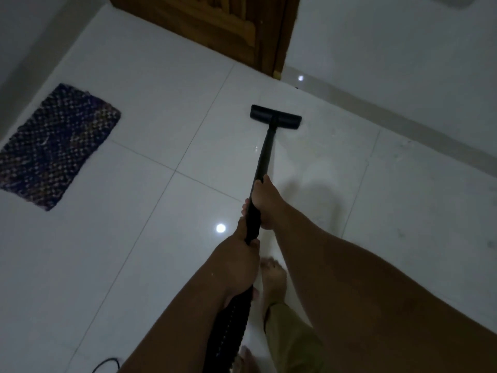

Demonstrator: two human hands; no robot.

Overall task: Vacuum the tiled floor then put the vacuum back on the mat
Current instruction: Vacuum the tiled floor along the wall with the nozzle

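A black vacuum wand (265, 152) slopes away from me to a flat black floor head (275, 117) resting on the white tiled floor (150, 125). My right hand (265, 204) grips the wand higher up its length. My left hand (238, 261) holds the lower end, where the ribbed black hose (231, 327) begins. A dark woven mat (56, 145) lies on the tiles at the far left, well apart from the floor head. The vacuum's body is out of sight.
A wooden door (223, 25) stands beyond the floor head. A pale skirting strip (390, 114) runs along the right wall. My bare feet (273, 278) are below the hands, and a black cable (106, 363) loops at the bottom edge.
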